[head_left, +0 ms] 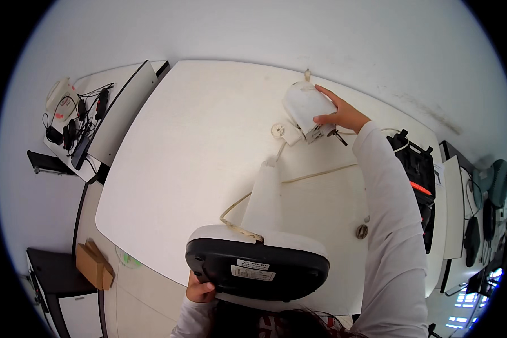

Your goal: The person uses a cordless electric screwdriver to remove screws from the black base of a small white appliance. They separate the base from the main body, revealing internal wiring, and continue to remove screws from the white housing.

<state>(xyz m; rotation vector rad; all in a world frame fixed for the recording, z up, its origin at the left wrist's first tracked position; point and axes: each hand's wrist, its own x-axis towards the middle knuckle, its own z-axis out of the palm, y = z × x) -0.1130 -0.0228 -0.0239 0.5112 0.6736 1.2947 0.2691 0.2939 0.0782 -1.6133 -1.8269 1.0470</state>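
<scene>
My left hand (201, 289) grips the near edge of a white fan base (287, 241), which is tipped so its black underside (298, 273) with two labels faces me. A white stand post (265, 194) runs from the base away across the table. Farther off, my right hand (343, 114) is closed around a white fan motor housing (305, 102), thumb and fingers on its right side. A thin dark shaft (339, 137) sticks out at its near end. Beside the housing lies a white jointed neck piece (287, 133). A yellowed power cord (321, 173) trails from the base across the table.
An opened black tool case (416, 169) with orange-red parts lies along the table's right side. Near it is a small dark round metal part (361, 231). At left, a side table carries tangled black cables (76, 121); cardboard (94, 265) stands on the floor below.
</scene>
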